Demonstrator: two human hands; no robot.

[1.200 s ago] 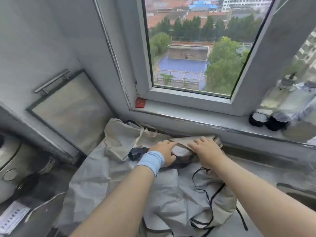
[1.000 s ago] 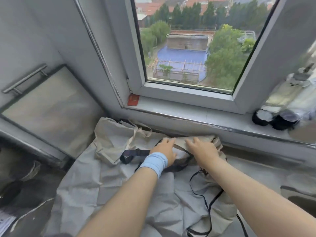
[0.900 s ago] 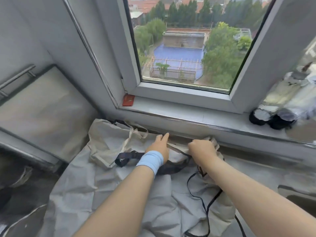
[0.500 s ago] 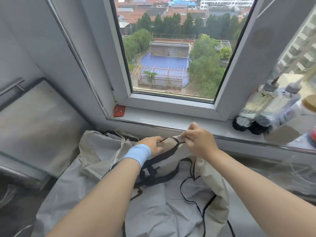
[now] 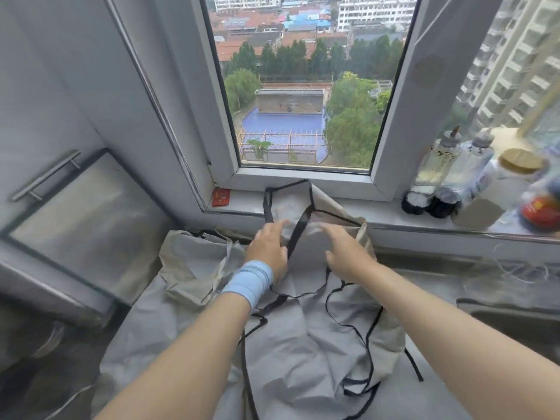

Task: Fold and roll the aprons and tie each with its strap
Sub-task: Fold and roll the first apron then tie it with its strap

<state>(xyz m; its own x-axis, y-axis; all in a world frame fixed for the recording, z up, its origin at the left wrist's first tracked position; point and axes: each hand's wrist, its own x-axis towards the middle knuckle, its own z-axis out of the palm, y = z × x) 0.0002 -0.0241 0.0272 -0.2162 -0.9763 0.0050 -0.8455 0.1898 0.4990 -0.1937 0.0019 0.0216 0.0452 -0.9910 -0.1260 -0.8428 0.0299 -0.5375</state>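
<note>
A grey apron (image 5: 303,344) with black trim lies crumpled on the counter under my forearms. Its bib (image 5: 291,204) stands up against the window sill, with a black strap (image 5: 295,234) running down between my hands. My left hand (image 5: 268,251), with a blue wristband, and my right hand (image 5: 345,253) hover blurred just below the bib, fingers spread, gripping nothing. Thin black ties (image 5: 348,313) trail loosely over the cloth. A beige apron (image 5: 194,262) lies bunched to the left, partly under the grey one.
Bottles (image 5: 436,177) and jars crowd the sill at the right. A red card (image 5: 220,197) sits in the sill's left corner. A framed panel with a metal handle (image 5: 81,225) leans at the left. A sink edge (image 5: 509,313) shows at the right.
The hands pinched the apron's top edge and lifted it. Now the bib has gone up against the sill and both hands have let go with fingers spread.
</note>
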